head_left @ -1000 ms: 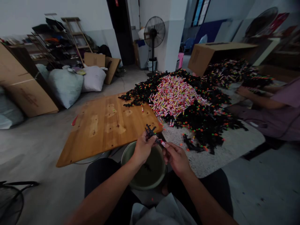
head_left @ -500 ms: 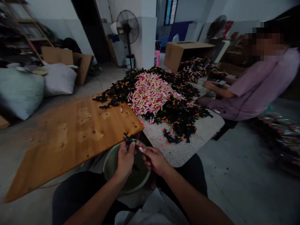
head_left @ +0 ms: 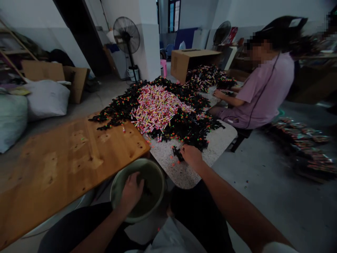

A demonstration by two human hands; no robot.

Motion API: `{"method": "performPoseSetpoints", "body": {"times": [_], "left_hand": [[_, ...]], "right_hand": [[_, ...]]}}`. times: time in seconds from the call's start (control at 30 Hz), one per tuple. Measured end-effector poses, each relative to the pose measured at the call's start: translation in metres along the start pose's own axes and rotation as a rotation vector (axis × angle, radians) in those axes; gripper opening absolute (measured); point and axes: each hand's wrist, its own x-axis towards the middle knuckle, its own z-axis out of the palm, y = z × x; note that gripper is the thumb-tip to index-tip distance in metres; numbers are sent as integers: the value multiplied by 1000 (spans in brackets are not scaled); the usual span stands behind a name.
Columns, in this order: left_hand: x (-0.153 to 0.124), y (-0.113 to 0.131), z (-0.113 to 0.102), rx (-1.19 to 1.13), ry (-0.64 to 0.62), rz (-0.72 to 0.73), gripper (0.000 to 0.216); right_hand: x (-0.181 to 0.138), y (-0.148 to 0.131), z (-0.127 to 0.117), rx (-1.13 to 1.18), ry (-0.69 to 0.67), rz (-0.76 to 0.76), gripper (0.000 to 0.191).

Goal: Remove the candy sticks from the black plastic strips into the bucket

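Black plastic piece (head_left: 178, 153), loose on the speckled table (head_left: 184, 173) at centre frame, marks the change: half a second ago both hands met over the green basin (head_left: 147, 162), working one such piece. Now, left to right, the left hand (head_left: 131, 191) is sunk, curled, into the basin at lower centre, its contents hidden. The right hand (head_left: 191, 154) has reached out to touch the piece at the foot of the black heap (head_left: 195, 130), grip undeterminable; one cycle seems finished and another begun.
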Motion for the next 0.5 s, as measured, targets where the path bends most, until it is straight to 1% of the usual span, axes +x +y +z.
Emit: {"method": "performPoseSetpoints", "body": {"times": [0.03,0.1,0.13,0.17,0.2,0.23,0.27,0.33,0.4,0.47,0.5], "left_hand": [[6,15,6,41,16,176,32],[23,53,23,99,-46,538,31],[34,73,32,129,-78,689,33],[46,92,40,163,-110,800,36],[58,108,48,205,-142,863,39],[70,122,55,252,-166,887,41],[82,131,59,291,-186,880,42],[103,140,63,360,-286,880,40],[117,139,58,428,-371,877,34],[126,133,49,471,-408,867,28],[128,130,43,478,-410,856,27]], "right_hand": [[6,-2,-1,-11,-24,-4,32],[15,-8,0,41,-48,10,30],[18,-11,1,107,-54,18,28],[21,-13,1,185,-60,21,25],[25,-14,1,263,-65,18,23],[28,-14,1,335,-70,13,19],[30,-12,1,394,-70,4,16],[33,-5,1,482,-70,-7,9],[32,4,0,591,-72,4,9],[25,12,-1,705,-67,33,17],[21,16,-1,811,-61,53,20]]}}
